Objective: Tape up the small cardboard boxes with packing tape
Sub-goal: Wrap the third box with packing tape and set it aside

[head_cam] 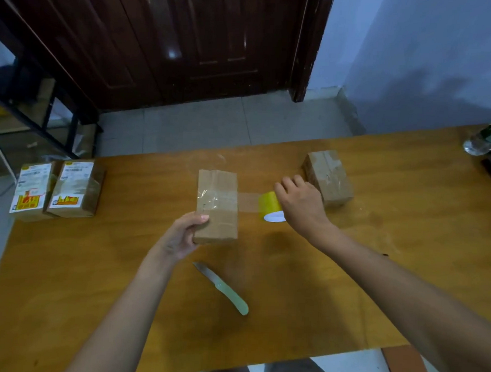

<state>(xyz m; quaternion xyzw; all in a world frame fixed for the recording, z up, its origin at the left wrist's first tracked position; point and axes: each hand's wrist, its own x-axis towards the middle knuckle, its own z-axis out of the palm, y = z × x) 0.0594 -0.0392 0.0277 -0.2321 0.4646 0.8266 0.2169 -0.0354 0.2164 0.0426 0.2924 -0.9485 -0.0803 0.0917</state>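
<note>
A small brown cardboard box lies in the middle of the wooden table. My left hand grips its near left corner, thumb on top. A strip of clear tape runs from the box top to the right, to a yellow tape roll. My right hand holds that roll just right of the box. Another brown box, with tape across it, sits behind my right hand.
Two boxes with printed labels stand side by side at the table's left edge. A folding knife with a pale green handle lies open near the front. A plastic bottle lies at the far right.
</note>
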